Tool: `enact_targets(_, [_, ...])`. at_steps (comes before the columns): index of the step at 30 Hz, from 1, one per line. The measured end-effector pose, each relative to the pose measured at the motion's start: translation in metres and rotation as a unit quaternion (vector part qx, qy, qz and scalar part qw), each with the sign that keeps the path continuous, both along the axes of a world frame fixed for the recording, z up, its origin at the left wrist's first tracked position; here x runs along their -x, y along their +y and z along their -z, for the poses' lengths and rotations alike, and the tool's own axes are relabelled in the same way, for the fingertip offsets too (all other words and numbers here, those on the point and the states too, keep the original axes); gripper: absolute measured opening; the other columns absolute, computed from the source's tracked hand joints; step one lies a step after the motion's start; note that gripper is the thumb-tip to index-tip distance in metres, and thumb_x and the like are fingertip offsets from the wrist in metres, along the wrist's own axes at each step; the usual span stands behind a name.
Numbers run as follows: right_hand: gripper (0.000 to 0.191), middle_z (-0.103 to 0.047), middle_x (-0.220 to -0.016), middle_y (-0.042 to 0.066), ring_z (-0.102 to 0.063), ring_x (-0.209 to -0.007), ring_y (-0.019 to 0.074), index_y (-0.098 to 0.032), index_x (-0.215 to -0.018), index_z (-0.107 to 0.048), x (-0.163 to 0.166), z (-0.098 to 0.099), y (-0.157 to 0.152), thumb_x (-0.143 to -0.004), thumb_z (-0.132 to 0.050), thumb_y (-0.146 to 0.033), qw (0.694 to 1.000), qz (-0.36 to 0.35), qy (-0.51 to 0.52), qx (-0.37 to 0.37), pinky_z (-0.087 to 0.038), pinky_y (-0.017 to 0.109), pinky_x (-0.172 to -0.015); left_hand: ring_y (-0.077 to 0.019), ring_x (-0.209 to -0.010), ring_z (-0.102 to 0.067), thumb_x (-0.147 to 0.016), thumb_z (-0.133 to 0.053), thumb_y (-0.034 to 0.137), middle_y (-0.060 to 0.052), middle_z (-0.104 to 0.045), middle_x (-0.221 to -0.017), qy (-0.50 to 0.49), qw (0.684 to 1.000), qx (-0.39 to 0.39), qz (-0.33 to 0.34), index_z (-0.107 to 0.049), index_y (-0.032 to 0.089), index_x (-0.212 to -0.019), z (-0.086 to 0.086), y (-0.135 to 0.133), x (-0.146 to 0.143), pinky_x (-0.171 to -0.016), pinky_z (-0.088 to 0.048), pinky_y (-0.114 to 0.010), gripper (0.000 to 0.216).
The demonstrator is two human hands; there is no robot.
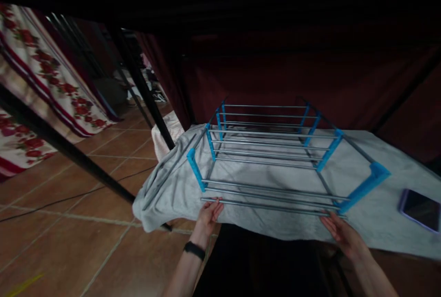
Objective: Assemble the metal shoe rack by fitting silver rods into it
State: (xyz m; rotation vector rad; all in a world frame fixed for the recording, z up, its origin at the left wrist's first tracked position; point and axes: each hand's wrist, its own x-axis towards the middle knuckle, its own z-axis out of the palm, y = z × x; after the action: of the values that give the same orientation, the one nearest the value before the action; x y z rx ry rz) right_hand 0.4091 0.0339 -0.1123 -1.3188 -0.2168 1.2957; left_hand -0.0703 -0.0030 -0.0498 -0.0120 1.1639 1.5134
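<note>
A rack (pixel 268 150) of thin metal rods and blue plastic side pieces lies on a grey cloth (pixel 372 205) spread over a low surface. My left hand (pixel 209 214) grips the left end of the nearest metal rod (pixel 272 206). Fingers of my right hand (pixel 336 227) hold the same rod's right end, beside a blue bracket (pixel 361 186). A black band sits on my left wrist.
A phone (pixel 421 208) in a purple case lies on the cloth at the right. Loose metal rods (pixel 168 173) rest on the cloth's left edge. Black poles (pixel 141 85) slant across the tiled floor (pixel 69 223). A floral cloth (pixel 41 85) hangs at left; dark red curtain behind.
</note>
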Motion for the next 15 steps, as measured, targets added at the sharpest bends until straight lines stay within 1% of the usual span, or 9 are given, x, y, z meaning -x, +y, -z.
enact_targets(3, [0.006,-0.073,-0.083,0.004,-0.074,-0.077,0.0156,-0.019,-0.077,-0.071,-0.006,0.011,0.001,-0.076,-0.075,-0.016,1.000,0.003,-0.021,0.002,-0.057,0.029,-0.095,-0.0141,-0.067,-0.075,-0.084,-0.068,-0.007,-0.009,-0.077,-0.081,0.000,1.000,0.000,0.005,-0.065,0.011,-0.080,0.004,0.000,0.001,-0.078,-0.064,-0.025,0.019])
enact_targets(6, [0.009,-0.073,-0.085,0.003,-0.074,-0.082,0.0147,-0.021,-0.077,-0.072,-0.009,0.016,0.001,-0.073,-0.080,-0.020,1.000,-0.003,-0.028,-0.008,-0.056,0.027,-0.096,-0.0147,-0.067,-0.075,-0.084,-0.069,-0.006,-0.010,-0.077,-0.081,-0.001,1.000,0.007,0.012,-0.064,0.012,-0.079,0.007,0.001,0.002,-0.078,-0.065,-0.027,0.019])
enact_targets(10, [0.011,-0.075,-0.096,0.003,-0.074,-0.092,0.0147,-0.022,-0.080,-0.073,-0.009,0.015,-0.001,-0.073,-0.081,-0.023,0.999,-0.018,-0.044,-0.022,-0.055,0.028,-0.099,-0.0163,-0.066,-0.075,-0.083,-0.069,-0.004,-0.008,-0.075,-0.077,-0.013,1.000,0.016,0.022,-0.065,0.012,-0.084,0.009,0.005,0.003,-0.079,-0.065,-0.030,0.016])
enact_targets(15, [0.021,-0.075,-0.101,0.004,-0.074,-0.103,0.0200,-0.025,-0.086,-0.072,-0.011,0.011,-0.005,-0.067,-0.082,-0.022,0.996,-0.031,-0.070,-0.041,-0.055,0.033,-0.101,-0.0167,-0.063,-0.075,-0.083,-0.070,-0.003,-0.008,-0.075,-0.075,-0.021,0.999,0.010,0.036,-0.066,0.011,-0.087,0.009,0.009,0.001,-0.075,-0.065,-0.030,0.015])
